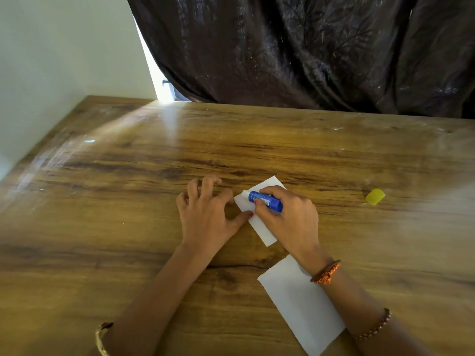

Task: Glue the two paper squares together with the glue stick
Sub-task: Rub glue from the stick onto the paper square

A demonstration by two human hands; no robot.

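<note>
The right hand [288, 217] has its grip closed around the blue glue stick [266, 200], holding it tilted low with the pale tip pointing away to the left and pressed onto the far paper square [259, 222]; that square lies flat on the wooden worktop [128, 176], directly under this grip, and much of it is covered by the hand. The left hand [205, 214] rests just to the left of the glue stick; its grip holds nothing, the fingers curled and spread on the wood, the thumb [244, 217] reaching across to pin the near-left edge of the same square, and the forefinger touching its left corner. The second paper square [300, 304] lies nearer the person, below the right grip and apart from the first, partly beneath the right forearm; a beaded orange bracelet [326, 273] sits on that wrist and a thinner beaded band [375, 327] further up the arm. A yellow cap [375, 196] lies on the worktop well off to the right of the right grip, clear of both papers. A woven bangle [101, 339] circles the left forearm at the bottom edge. Behind the worktop hangs a dark curtain [308, 47]; a pale wall [51, 60] stands to the left.
</note>
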